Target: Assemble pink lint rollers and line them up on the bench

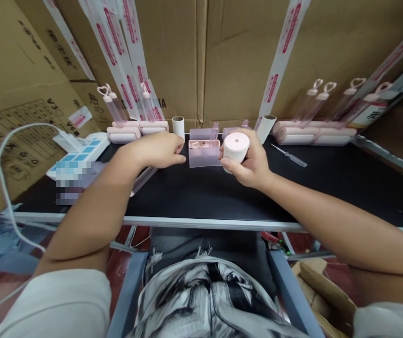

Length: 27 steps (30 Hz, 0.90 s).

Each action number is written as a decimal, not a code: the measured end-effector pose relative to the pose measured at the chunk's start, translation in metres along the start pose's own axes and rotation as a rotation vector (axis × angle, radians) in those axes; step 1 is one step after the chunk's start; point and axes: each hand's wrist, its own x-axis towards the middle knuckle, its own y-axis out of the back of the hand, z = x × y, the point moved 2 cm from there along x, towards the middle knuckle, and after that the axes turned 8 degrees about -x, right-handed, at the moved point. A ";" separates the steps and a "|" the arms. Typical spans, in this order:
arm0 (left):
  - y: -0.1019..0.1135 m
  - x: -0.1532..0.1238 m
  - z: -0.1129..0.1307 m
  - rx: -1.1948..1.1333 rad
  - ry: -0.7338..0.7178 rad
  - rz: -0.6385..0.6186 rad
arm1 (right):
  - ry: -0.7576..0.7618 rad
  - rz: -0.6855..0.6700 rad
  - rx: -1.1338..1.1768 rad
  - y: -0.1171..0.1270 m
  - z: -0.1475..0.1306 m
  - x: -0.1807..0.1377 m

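Observation:
My right hand is wrapped round a white cylinder with a pink round end. That end faces up toward me and has a small hole in its middle. Over the table's left half, my left hand has its fingers curled in, and whatever they might hold is hidden. Between the hands lies a translucent lilac holder with a pink strip bearing a small heart shape. A white tube stands just behind my left fingers. Another white tube leans behind my right hand.
Pink-and-white cylinders with heart-topped clear tubes line the back right, and similar cylinders the back left. A screwdriver lies at right. A power strip with a white cable sits at left. Cardboard walls the back.

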 end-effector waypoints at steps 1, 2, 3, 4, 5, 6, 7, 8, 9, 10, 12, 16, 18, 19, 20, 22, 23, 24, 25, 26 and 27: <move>-0.003 0.005 -0.004 0.023 0.016 0.003 | 0.016 0.024 -0.002 0.001 -0.003 0.001; -0.006 0.010 -0.007 0.045 0.031 0.012 | 0.034 0.039 -0.009 0.001 -0.005 0.002; -0.009 0.015 -0.008 0.063 0.047 0.018 | 0.052 0.037 -0.022 0.001 -0.007 0.002; -0.012 0.018 -0.009 0.076 0.064 0.020 | 0.067 0.016 -0.038 0.000 -0.008 0.003; -0.015 0.022 -0.009 0.084 0.081 0.018 | 0.078 -0.007 -0.053 0.000 -0.009 0.003; -0.018 0.024 -0.008 0.087 0.095 0.012 | 0.085 -0.029 -0.065 -0.001 -0.010 0.003; -0.020 0.026 -0.006 0.089 0.103 0.005 | 0.086 -0.051 -0.071 -0.002 -0.009 0.003; -0.022 0.028 -0.005 0.090 0.104 0.001 | 0.083 -0.075 -0.071 -0.003 -0.009 0.003; -0.024 0.029 -0.004 0.092 0.103 0.000 | 0.076 -0.101 -0.067 -0.005 -0.008 0.002; -0.026 0.030 -0.003 0.094 0.098 0.004 | 0.067 -0.130 -0.062 -0.006 -0.007 0.002; -0.029 0.032 -0.003 0.095 0.078 0.015 | 0.049 -0.188 -0.057 -0.008 -0.004 0.000; -0.034 0.038 -0.005 0.117 0.054 0.000 | -0.004 -0.250 -0.035 -0.011 0.002 -0.002; -0.035 0.040 -0.008 0.119 0.070 0.000 | -0.012 -0.254 -0.005 -0.011 0.005 -0.003; -0.035 0.041 -0.009 0.111 0.080 0.007 | -0.004 -0.251 0.010 -0.011 0.006 -0.003; -0.035 0.041 -0.011 0.096 0.090 0.016 | 0.013 -0.246 0.025 -0.011 0.007 -0.003; -0.034 0.041 -0.013 0.063 0.105 0.027 | 0.052 -0.246 0.047 -0.011 0.008 -0.004; -0.034 0.041 -0.014 0.048 0.108 0.028 | 0.061 -0.255 0.053 -0.011 0.007 -0.004; -0.033 0.041 -0.015 0.038 0.109 0.027 | 0.060 -0.268 0.060 -0.012 0.006 -0.004; -0.033 0.041 -0.016 0.031 0.111 0.026 | 0.051 -0.280 0.067 -0.012 0.005 -0.004; -0.033 0.041 -0.017 0.028 0.112 0.029 | 0.035 -0.292 0.069 -0.012 0.004 -0.004; -0.032 0.040 -0.017 0.024 0.111 0.046 | 0.015 -0.307 0.064 -0.012 0.002 -0.004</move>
